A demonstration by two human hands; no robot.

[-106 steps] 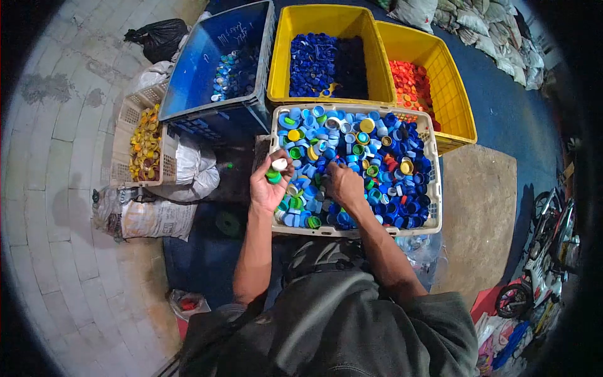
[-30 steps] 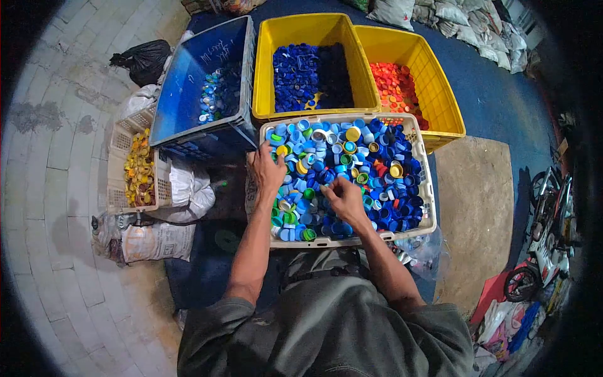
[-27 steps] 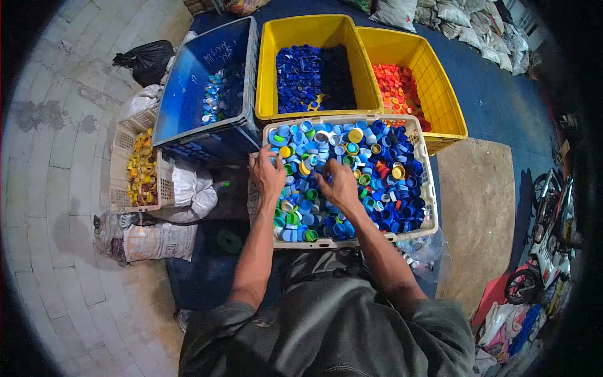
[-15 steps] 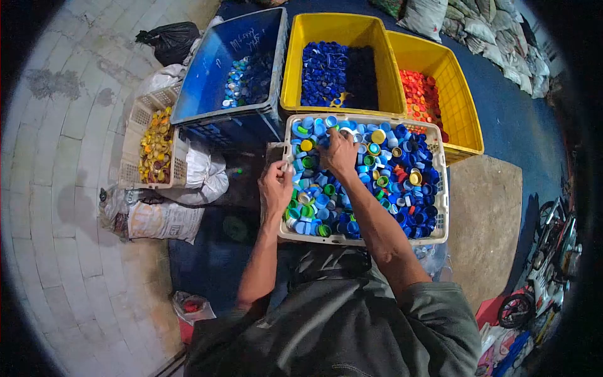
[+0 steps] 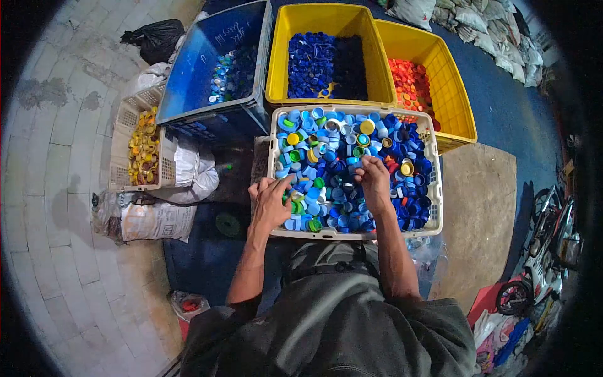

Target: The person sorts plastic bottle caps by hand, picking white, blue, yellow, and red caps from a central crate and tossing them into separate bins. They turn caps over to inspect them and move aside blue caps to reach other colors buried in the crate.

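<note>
A white plastic crate (image 5: 274, 151) full of loose bottle caps (image 5: 342, 188) is in front of my body. Most caps are light or dark blue, with some green, yellow, white and red ones among them. My left hand (image 5: 271, 200) rests at the crate's left rim, its fingers spread over the nearest caps, holding nothing visible. Over the middle right of the pile is my right hand (image 5: 377, 183), with thumb and fingertips drawn together in a pinch. Blue caps lie right by those fingertips, and whether one is between them I cannot make out.
Behind the crate stand a blue bin (image 5: 176, 94) with mixed caps, a yellow bin (image 5: 276, 63) with dark blue caps and another yellow bin (image 5: 455, 81) with red-orange caps. A basket (image 5: 119, 151) of yellow caps and sacks (image 5: 157, 221) are left; motorbikes (image 5: 543, 264) stand right.
My right hand has come back from the far part of the pile toward me and to the right. My left hand has moved down along the rim, its fingers now over the caps.
</note>
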